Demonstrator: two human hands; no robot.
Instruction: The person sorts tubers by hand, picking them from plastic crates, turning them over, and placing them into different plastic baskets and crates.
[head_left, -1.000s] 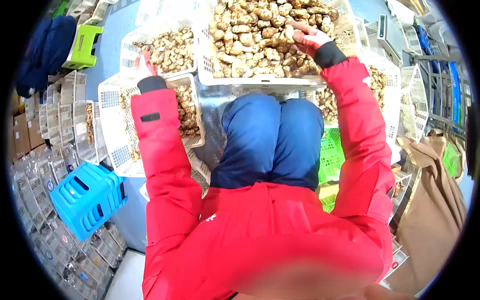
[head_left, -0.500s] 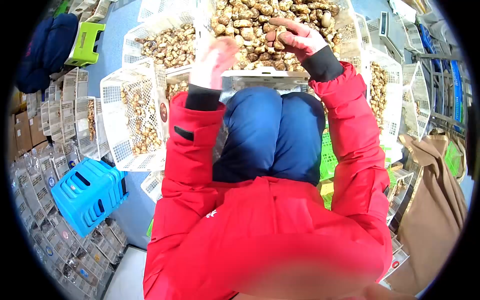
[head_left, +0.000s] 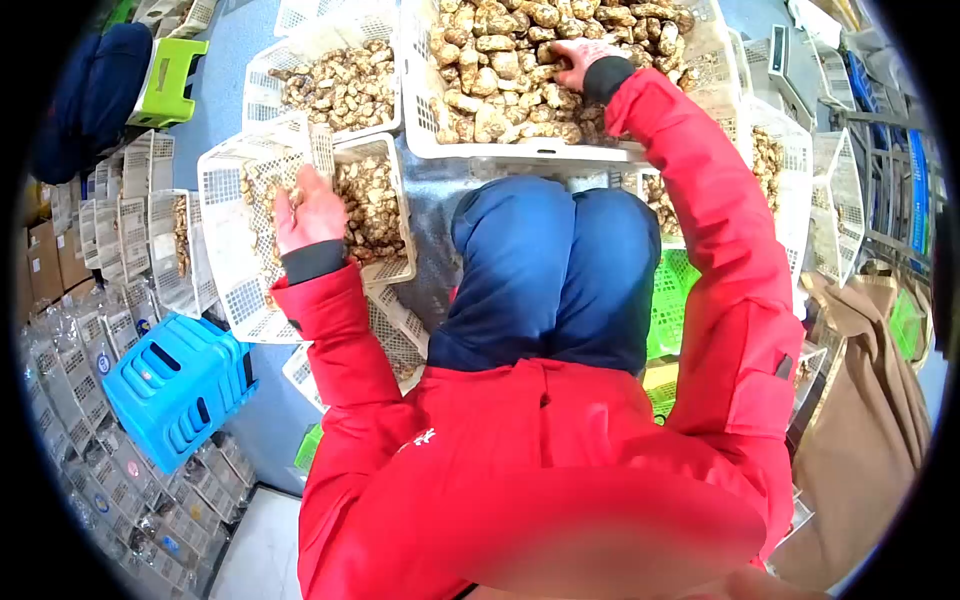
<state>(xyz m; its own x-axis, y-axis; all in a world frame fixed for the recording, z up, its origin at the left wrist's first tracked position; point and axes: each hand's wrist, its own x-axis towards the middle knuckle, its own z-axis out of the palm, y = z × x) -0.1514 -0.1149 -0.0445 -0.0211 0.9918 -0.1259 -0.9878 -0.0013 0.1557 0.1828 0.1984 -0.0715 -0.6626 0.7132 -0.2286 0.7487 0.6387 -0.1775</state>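
Note:
Lumpy brown-and-cream mushrooms (head_left: pixel 495 85) fill a large white crate (head_left: pixel 530 152) in front of my knees. My right hand (head_left: pixel 583 62) is down among them, its fingers bent around a mushroom that they partly hide. On the left, my left hand (head_left: pixel 312 212) hovers over a white mesh basket (head_left: pixel 235 245) holding scattered mushrooms. Its thumb and fingers are apart, and I see nothing between them. Beside it stands a smaller basket (head_left: pixel 408 255) of darker mushrooms (head_left: pixel 368 195).
Another basket (head_left: pixel 262 95) of mushrooms stands at the upper left. More white baskets (head_left: pixel 795 190) line the right side, near a green crate (head_left: pixel 675 300). A blue plastic stool (head_left: pixel 180 385) stands at the left. Brown cloth (head_left: pixel 860 400) hangs at the right.
My left hand has moved left and down from the large crate to the left basket. My right hand, which held up a mushroom, has turned over and lowered into the pile.

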